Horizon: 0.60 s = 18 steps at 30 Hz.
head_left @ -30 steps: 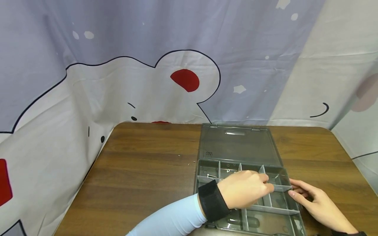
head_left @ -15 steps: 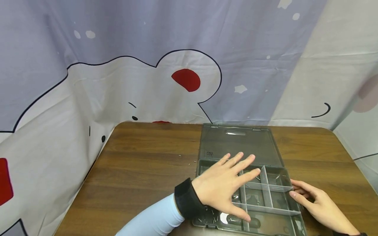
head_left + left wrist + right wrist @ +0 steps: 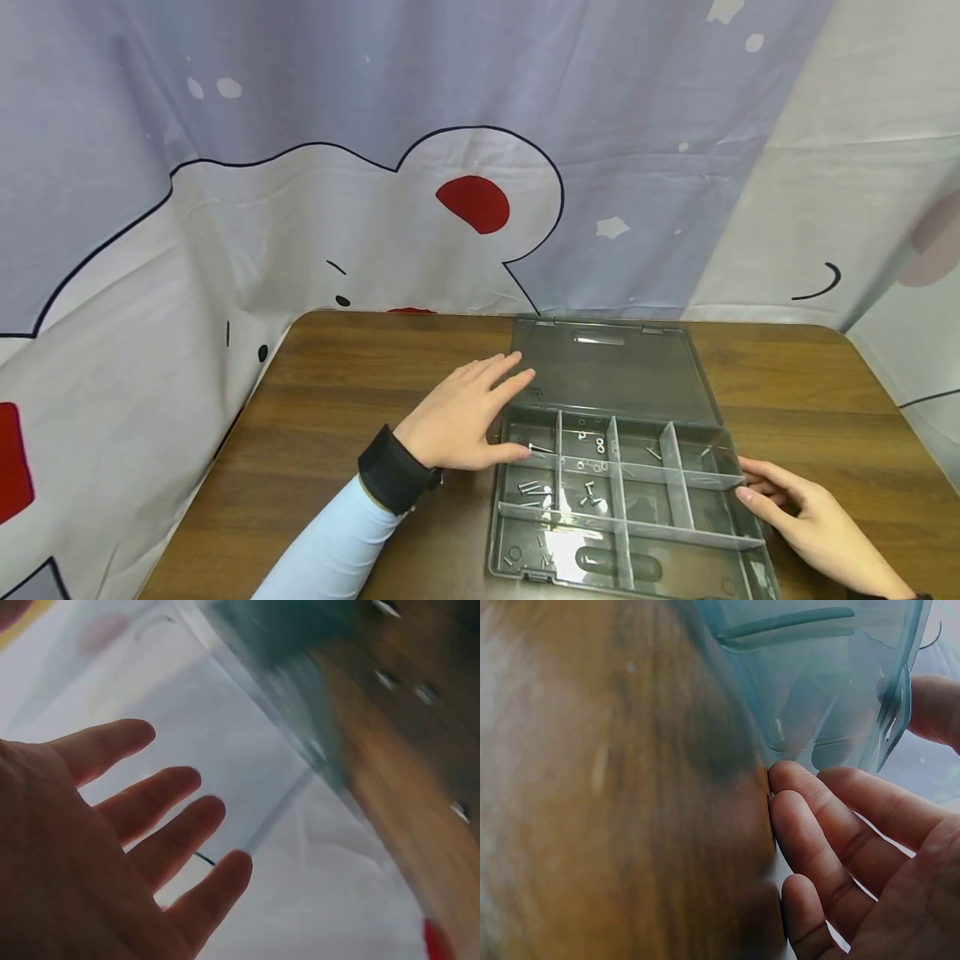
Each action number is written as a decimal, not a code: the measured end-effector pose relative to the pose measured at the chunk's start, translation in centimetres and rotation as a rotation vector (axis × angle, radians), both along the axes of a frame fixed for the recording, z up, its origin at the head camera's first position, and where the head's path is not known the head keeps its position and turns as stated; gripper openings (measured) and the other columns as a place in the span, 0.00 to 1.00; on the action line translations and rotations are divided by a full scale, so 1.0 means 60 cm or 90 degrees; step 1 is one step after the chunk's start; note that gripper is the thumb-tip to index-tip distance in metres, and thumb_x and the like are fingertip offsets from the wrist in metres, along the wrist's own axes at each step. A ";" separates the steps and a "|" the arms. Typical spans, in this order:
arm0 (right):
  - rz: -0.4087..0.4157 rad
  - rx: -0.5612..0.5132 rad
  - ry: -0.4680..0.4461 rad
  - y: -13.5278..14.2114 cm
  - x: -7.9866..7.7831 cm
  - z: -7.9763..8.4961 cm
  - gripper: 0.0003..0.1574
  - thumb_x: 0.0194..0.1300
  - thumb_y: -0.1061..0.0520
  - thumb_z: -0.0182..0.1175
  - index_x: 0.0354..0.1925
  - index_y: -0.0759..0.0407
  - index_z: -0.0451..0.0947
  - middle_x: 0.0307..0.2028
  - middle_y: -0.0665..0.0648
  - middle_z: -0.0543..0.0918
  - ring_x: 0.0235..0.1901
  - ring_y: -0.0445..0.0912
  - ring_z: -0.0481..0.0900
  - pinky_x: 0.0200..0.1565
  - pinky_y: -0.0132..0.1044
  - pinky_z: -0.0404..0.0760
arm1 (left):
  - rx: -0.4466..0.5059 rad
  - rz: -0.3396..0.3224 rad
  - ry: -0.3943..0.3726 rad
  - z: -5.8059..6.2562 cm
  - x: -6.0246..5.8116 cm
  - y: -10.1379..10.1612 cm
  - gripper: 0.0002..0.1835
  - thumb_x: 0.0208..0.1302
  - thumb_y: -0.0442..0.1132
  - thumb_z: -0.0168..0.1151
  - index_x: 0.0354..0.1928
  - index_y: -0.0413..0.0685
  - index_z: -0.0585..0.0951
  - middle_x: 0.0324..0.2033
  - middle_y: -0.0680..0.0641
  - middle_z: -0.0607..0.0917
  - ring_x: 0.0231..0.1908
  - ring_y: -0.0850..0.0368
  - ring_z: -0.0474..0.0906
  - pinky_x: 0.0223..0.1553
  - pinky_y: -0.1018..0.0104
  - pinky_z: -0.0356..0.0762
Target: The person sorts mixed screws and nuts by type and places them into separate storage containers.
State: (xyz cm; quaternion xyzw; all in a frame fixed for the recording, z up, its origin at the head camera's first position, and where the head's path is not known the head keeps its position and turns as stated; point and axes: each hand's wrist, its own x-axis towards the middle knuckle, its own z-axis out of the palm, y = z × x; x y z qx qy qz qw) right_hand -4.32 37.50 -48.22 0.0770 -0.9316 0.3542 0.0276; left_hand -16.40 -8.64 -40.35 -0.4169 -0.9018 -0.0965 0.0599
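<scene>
A grey see-through compartment box (image 3: 693, 535) lies on the table with its lid (image 3: 615, 367) folded back. Small screws (image 3: 529, 487) lie in its left part, and rings that look like nuts or washers (image 3: 600, 444) in a back compartment. My left hand (image 3: 459, 417) hovers at the box's left edge, fingers spread; its palm (image 3: 82, 855) holds nothing. My right hand (image 3: 806, 517) rests against the right side of the box, thumb and fingertips touching the wall, fingers slightly bent. The right wrist view shows that wall (image 3: 810, 682) close up.
Several tiny shiny pieces (image 3: 426, 693) lie on the wooden table (image 3: 337, 400), mostly hidden by my left hand in the head view. A printed curtain (image 3: 637, 167) hangs right behind the table's far edge.
My left hand has come up out of the compartments, spread its fingers and moved left to beside the box, uncovering the screws and rings. My right hand has stayed at the box's side.
</scene>
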 end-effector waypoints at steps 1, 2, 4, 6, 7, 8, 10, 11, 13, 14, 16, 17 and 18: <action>-0.001 -0.001 0.001 0.000 0.000 0.000 0.25 0.72 0.58 0.64 0.65 0.64 0.77 0.44 0.33 0.83 0.37 0.29 0.80 0.35 0.27 0.77 | 0.000 0.010 -0.008 -0.003 -0.007 -0.008 0.50 0.61 0.71 0.63 0.79 0.53 0.64 0.78 0.42 0.65 0.76 0.44 0.65 0.72 0.43 0.68; -0.001 -0.001 0.002 0.000 0.000 0.000 0.25 0.72 0.59 0.64 0.65 0.64 0.77 0.44 0.33 0.83 0.37 0.30 0.80 0.35 0.27 0.77 | -0.002 0.019 -0.014 -0.006 -0.013 -0.015 0.48 0.62 0.69 0.64 0.78 0.52 0.66 0.77 0.42 0.67 0.74 0.44 0.67 0.70 0.44 0.70; -0.001 -0.001 0.004 0.000 0.001 0.000 0.25 0.72 0.59 0.64 0.65 0.64 0.77 0.44 0.32 0.83 0.37 0.29 0.80 0.35 0.27 0.77 | -0.006 0.033 -0.019 -0.012 -0.025 -0.028 0.44 0.62 0.63 0.67 0.76 0.50 0.69 0.73 0.42 0.72 0.70 0.46 0.72 0.67 0.46 0.75; 0.000 0.004 0.006 -0.001 0.000 0.000 0.25 0.72 0.58 0.64 0.65 0.63 0.77 0.45 0.32 0.83 0.37 0.29 0.80 0.35 0.27 0.77 | -0.013 0.044 -0.018 -0.019 -0.035 -0.039 0.39 0.62 0.56 0.70 0.72 0.48 0.73 0.68 0.43 0.77 0.65 0.47 0.76 0.65 0.49 0.77; 0.000 0.006 0.008 -0.001 0.000 0.001 0.25 0.72 0.58 0.64 0.65 0.63 0.77 0.45 0.32 0.83 0.37 0.29 0.80 0.35 0.27 0.77 | -0.017 0.048 -0.018 -0.022 -0.040 -0.043 0.36 0.62 0.53 0.71 0.70 0.46 0.75 0.65 0.43 0.78 0.63 0.47 0.78 0.63 0.51 0.79; 0.002 0.008 0.009 -0.001 0.001 0.001 0.25 0.72 0.58 0.64 0.65 0.63 0.77 0.45 0.32 0.83 0.38 0.29 0.79 0.35 0.28 0.77 | -0.020 0.053 -0.017 -0.025 -0.044 -0.047 0.33 0.62 0.50 0.72 0.68 0.45 0.77 0.62 0.44 0.80 0.60 0.48 0.80 0.62 0.54 0.80; 0.004 0.011 0.008 -0.001 0.001 0.001 0.25 0.72 0.58 0.63 0.65 0.63 0.77 0.45 0.33 0.83 0.38 0.29 0.79 0.34 0.28 0.76 | -0.020 0.062 -0.015 -0.032 -0.051 -0.054 0.28 0.62 0.45 0.73 0.63 0.43 0.81 0.56 0.45 0.82 0.54 0.50 0.82 0.58 0.57 0.82; 0.005 0.012 0.008 -0.001 0.001 0.001 0.25 0.72 0.58 0.63 0.65 0.63 0.77 0.45 0.33 0.83 0.38 0.29 0.79 0.34 0.28 0.76 | -0.020 0.066 -0.014 -0.035 -0.054 -0.056 0.25 0.62 0.42 0.73 0.60 0.43 0.82 0.53 0.45 0.83 0.51 0.51 0.83 0.56 0.58 0.83; 0.005 0.012 0.008 -0.001 0.001 0.002 0.25 0.73 0.58 0.63 0.65 0.63 0.77 0.45 0.34 0.83 0.38 0.29 0.79 0.34 0.29 0.76 | -0.029 0.078 -0.010 -0.043 -0.060 -0.059 0.21 0.61 0.39 0.73 0.56 0.42 0.84 0.48 0.46 0.83 0.46 0.53 0.84 0.51 0.59 0.84; 0.005 0.011 0.007 -0.001 0.001 0.002 0.25 0.73 0.58 0.63 0.65 0.63 0.77 0.45 0.34 0.84 0.38 0.29 0.79 0.34 0.29 0.76 | -0.032 0.083 -0.007 -0.047 -0.063 -0.060 0.19 0.61 0.37 0.74 0.54 0.42 0.85 0.46 0.46 0.83 0.44 0.53 0.84 0.49 0.59 0.84; 0.003 0.013 0.008 -0.001 0.001 0.002 0.25 0.73 0.58 0.63 0.65 0.62 0.77 0.45 0.34 0.83 0.38 0.29 0.79 0.34 0.29 0.76 | -0.039 0.091 -0.004 -0.056 -0.068 -0.061 0.15 0.60 0.35 0.74 0.49 0.42 0.86 0.42 0.46 0.83 0.41 0.53 0.85 0.47 0.59 0.85; 0.003 0.012 0.009 -0.001 0.001 0.002 0.25 0.73 0.58 0.63 0.65 0.62 0.77 0.45 0.34 0.83 0.38 0.29 0.79 0.34 0.29 0.77 | -0.044 0.097 -0.004 -0.060 -0.070 -0.061 0.14 0.60 0.34 0.74 0.48 0.43 0.87 0.41 0.47 0.84 0.40 0.53 0.85 0.46 0.59 0.85; 0.003 0.011 0.009 -0.001 0.001 0.001 0.25 0.73 0.58 0.63 0.65 0.62 0.77 0.45 0.33 0.83 0.38 0.29 0.79 0.34 0.29 0.77 | -0.048 0.100 -0.003 -0.065 -0.072 -0.061 0.13 0.59 0.33 0.74 0.46 0.43 0.87 0.40 0.47 0.84 0.39 0.53 0.85 0.45 0.59 0.85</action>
